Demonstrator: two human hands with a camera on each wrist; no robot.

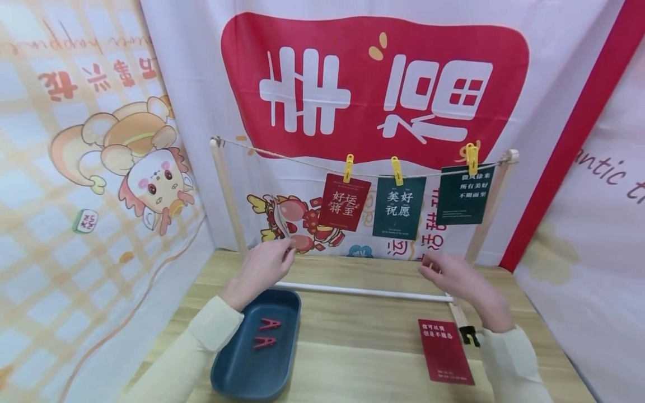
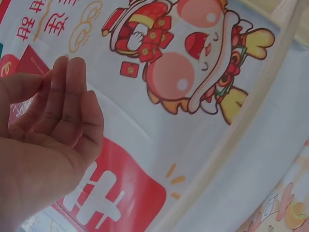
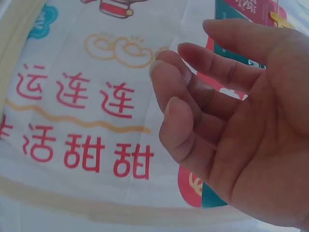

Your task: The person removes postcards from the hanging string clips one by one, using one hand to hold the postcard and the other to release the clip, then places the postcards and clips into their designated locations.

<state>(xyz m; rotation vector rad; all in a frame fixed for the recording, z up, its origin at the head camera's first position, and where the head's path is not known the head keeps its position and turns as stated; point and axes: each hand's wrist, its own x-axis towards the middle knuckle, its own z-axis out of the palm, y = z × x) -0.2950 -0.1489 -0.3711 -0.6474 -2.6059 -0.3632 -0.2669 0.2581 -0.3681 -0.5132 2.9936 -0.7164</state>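
My left hand [image 1: 267, 262] hovers above the far end of a dark blue tray [image 1: 294, 336], fingers loosely curled. In the left wrist view its thumb comes close to the fingers, with no object between them. The right hand [image 1: 456, 280] hovers below the hanging cards, fingers relaxed and bent in the right wrist view, holding nothing. Three cards hang from a string [image 1: 297, 161] on yellow clips: a red card [image 1: 339, 215], a green card [image 1: 395, 221] and a dark green card [image 1: 461, 204]. One yellow clip [image 1: 349, 168] grips the red card's top edge.
Two red clips, the nearer one [image 1: 265, 342] included, lie in the tray. Another red card [image 1: 448, 358] lies on the wooden table [image 1: 353, 352] at right. The string joins two wooden posts, left post [image 1: 229, 196] and right post [image 1: 489, 215], with a white crossbar [image 1: 363, 292] low between them.
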